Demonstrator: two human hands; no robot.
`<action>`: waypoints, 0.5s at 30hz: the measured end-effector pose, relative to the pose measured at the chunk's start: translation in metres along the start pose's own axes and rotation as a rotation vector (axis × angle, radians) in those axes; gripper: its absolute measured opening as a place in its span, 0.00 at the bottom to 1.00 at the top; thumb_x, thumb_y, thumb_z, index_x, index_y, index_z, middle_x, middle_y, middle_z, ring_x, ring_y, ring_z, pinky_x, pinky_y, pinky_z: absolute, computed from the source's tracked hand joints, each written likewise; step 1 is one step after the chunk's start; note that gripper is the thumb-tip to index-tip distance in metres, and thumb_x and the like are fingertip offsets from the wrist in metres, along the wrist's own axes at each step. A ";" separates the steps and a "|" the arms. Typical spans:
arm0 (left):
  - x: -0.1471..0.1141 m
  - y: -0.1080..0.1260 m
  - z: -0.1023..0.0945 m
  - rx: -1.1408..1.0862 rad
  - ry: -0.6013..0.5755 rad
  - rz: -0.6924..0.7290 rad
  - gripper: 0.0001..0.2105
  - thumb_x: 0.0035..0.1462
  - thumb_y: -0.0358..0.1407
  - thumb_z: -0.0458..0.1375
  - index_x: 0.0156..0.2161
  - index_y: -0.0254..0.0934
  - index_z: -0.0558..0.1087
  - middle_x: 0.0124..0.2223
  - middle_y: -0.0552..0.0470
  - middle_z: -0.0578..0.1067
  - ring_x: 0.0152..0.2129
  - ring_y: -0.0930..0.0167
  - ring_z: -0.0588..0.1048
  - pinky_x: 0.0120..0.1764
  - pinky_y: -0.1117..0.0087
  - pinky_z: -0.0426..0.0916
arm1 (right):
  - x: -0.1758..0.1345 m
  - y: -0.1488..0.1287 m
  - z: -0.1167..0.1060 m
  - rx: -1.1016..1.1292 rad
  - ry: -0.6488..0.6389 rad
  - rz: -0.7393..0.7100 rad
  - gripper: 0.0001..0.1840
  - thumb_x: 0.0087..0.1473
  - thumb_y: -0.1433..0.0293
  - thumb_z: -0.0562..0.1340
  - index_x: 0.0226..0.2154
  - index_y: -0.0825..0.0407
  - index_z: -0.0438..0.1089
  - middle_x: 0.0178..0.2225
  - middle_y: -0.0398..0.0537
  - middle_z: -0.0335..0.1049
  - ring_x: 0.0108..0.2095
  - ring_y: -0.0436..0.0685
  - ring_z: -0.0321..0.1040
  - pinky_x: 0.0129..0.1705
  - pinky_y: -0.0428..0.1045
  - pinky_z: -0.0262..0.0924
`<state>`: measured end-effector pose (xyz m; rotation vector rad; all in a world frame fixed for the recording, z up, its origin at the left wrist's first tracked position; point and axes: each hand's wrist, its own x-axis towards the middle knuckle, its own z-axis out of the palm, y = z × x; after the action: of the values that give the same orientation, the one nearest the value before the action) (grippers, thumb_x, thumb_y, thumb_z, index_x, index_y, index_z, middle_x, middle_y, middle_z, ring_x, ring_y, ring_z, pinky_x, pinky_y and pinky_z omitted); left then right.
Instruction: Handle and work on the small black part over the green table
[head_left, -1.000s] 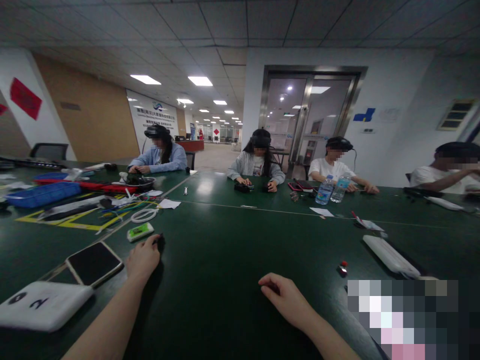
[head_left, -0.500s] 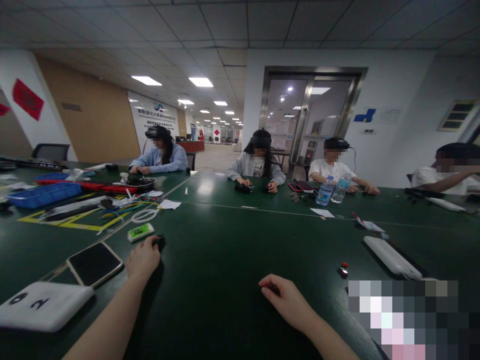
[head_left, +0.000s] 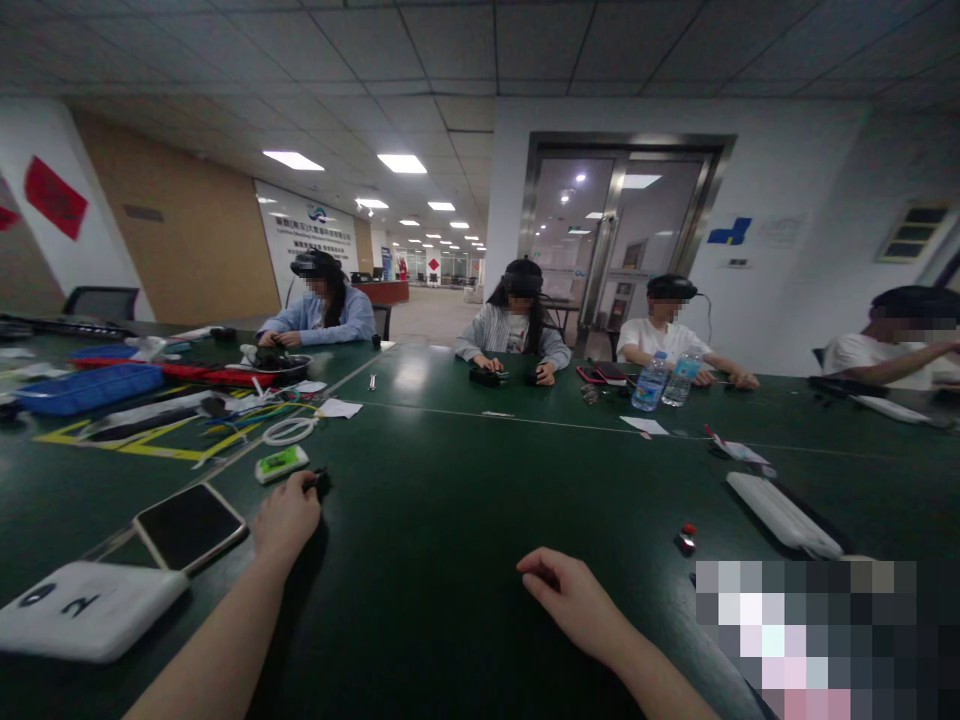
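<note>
Black object, touching left fingers

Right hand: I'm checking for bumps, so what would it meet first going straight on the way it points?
The right hand would probably meet the left hand or the small black object it touches, across green tabletop; depth leaves unclear which.

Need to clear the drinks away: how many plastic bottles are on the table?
2: the left bottle is across the table, right of centre; the right bottle is next to it. More could be hidden where the view is pixelated.
</note>
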<state>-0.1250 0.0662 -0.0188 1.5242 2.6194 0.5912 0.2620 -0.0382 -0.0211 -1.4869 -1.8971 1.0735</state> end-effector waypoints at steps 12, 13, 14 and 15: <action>-0.002 0.001 -0.002 -0.011 0.005 -0.012 0.18 0.57 0.37 0.43 0.50 0.37 0.66 0.49 0.39 0.70 0.46 0.54 0.69 0.44 0.56 0.64 | -0.002 -0.005 -0.001 -0.009 -0.007 0.018 0.11 0.56 0.65 0.56 0.41 0.48 0.69 0.40 0.44 0.70 0.41 0.54 0.67 0.42 0.49 0.62; -0.002 0.001 -0.002 -0.011 0.010 -0.007 0.18 0.57 0.37 0.43 0.50 0.38 0.66 0.50 0.39 0.70 0.46 0.54 0.69 0.44 0.55 0.64 | -0.002 -0.005 -0.002 -0.007 -0.009 0.021 0.11 0.56 0.65 0.56 0.41 0.48 0.69 0.40 0.44 0.70 0.41 0.54 0.67 0.42 0.49 0.62; -0.002 0.001 -0.001 -0.011 0.015 -0.003 0.18 0.57 0.37 0.43 0.51 0.38 0.66 0.50 0.39 0.70 0.46 0.54 0.69 0.44 0.55 0.64 | -0.002 -0.006 -0.002 -0.007 -0.007 0.022 0.11 0.56 0.65 0.56 0.41 0.48 0.69 0.40 0.44 0.70 0.41 0.54 0.67 0.42 0.49 0.62; -0.002 0.001 -0.001 -0.012 0.020 -0.001 0.18 0.57 0.37 0.44 0.50 0.38 0.66 0.50 0.39 0.70 0.46 0.54 0.69 0.44 0.55 0.64 | -0.003 -0.006 -0.002 -0.005 -0.007 0.022 0.11 0.56 0.65 0.56 0.41 0.48 0.69 0.40 0.44 0.70 0.41 0.54 0.67 0.42 0.49 0.62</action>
<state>-0.1235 0.0652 -0.0178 1.5213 2.6264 0.6236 0.2606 -0.0407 -0.0145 -1.5122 -1.8940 1.0858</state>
